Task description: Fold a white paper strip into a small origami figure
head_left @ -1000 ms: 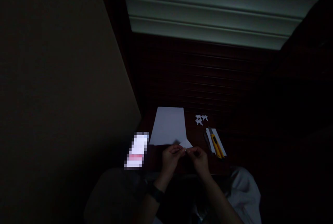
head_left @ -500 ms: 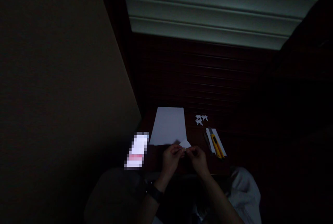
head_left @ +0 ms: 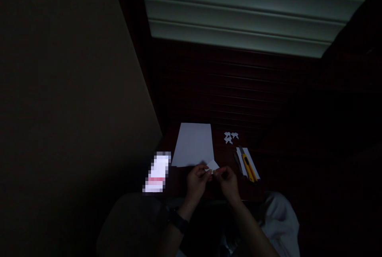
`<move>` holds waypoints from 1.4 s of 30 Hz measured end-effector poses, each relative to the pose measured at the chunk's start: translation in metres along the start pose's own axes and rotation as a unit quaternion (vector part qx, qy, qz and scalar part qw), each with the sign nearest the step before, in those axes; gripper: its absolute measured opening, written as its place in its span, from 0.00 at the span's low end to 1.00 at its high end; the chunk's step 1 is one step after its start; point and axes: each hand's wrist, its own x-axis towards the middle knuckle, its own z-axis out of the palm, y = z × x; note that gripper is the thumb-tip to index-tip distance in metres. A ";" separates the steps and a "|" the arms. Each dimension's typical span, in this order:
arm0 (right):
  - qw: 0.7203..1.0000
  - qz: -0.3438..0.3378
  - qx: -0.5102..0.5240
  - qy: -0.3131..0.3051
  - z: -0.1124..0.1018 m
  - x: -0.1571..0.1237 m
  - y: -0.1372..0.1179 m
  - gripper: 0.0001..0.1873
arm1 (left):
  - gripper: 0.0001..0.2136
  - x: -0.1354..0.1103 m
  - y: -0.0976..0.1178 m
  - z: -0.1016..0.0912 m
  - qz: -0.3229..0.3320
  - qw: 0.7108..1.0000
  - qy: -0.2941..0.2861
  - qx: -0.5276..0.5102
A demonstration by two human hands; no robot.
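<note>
Between my two hands is a small folded piece of white paper (head_left: 213, 165), its pointed top facing away from me. My left hand (head_left: 196, 182) pinches its left side, thumb and fingers closed. On the other side my right hand (head_left: 228, 183) grips the paper's lower right edge in a pinch. The fingertips nearly meet at the bottom of the paper and hide its lower folds. Just beyond it lies a large white sheet of paper (head_left: 193, 143), flat on the dark table (head_left: 179, 181).
Several small folded paper shapes (head_left: 229, 137) lie at the back right. A yellow box cutter (head_left: 249, 166) rests on a white paper strip (head_left: 253, 165), beside a dark slender tool (head_left: 238, 162). A pixelated bright screen (head_left: 157, 172) is at left. A wall (head_left: 74, 90) bounds the left side.
My fingers have shifted slightly on the folded paper, and a little more of its lower part shows. Everything else stays in place.
</note>
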 end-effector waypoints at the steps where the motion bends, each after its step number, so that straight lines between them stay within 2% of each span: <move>1: 1.000 0.001 0.009 0.010 0.001 0.000 0.001 0.09 | 0.11 0.000 0.001 0.000 0.004 1.000 -0.003 0.002; 7: 0.992 0.038 0.117 0.018 0.006 0.000 0.005 0.14 | 0.10 -0.002 0.001 0.005 0.048 0.999 0.017 0.014; 10: 0.987 0.052 0.152 0.018 0.006 0.000 0.007 0.16 | 0.11 -0.002 0.003 0.006 0.045 0.999 0.020 0.008; 16: 0.994 0.032 0.108 0.012 -0.002 0.000 0.005 0.14 | 0.24 0.000 0.015 -0.003 0.003 0.999 -0.033 0.004; 18: 0.992 0.040 0.117 -0.008 -0.004 0.000 0.003 0.17 | 0.22 0.001 0.016 -0.006 0.002 0.999 -0.043 0.021; 22: 0.981 0.076 0.162 -0.074 -0.008 0.000 -0.003 0.32 | 0.17 0.003 0.011 -0.011 -0.012 0.998 -0.037 0.049; 24: 0.974 0.093 0.176 -0.107 -0.010 0.001 -0.004 0.36 | 0.17 0.003 0.009 -0.011 -0.022 0.997 -0.033 0.060; 28: 0.968 0.109 0.191 -0.118 -0.011 0.002 -0.002 0.36 | 0.15 0.000 0.012 -0.008 -0.021 0.996 -0.037 0.074; 34: 0.967 0.107 0.207 -0.099 -0.007 0.001 0.000 0.35 | 0.18 -0.005 0.019 -0.002 0.026 0.997 -0.016 0.068; 39: 0.960 0.126 0.222 -0.116 -0.006 0.003 0.000 0.35 | 0.16 -0.007 0.010 -0.001 0.050 0.992 0.030 0.110; 42: 0.958 0.144 0.226 -0.098 -0.003 0.004 0.005 0.34 | 0.12 -0.009 0.004 0.001 0.073 0.984 0.052 0.155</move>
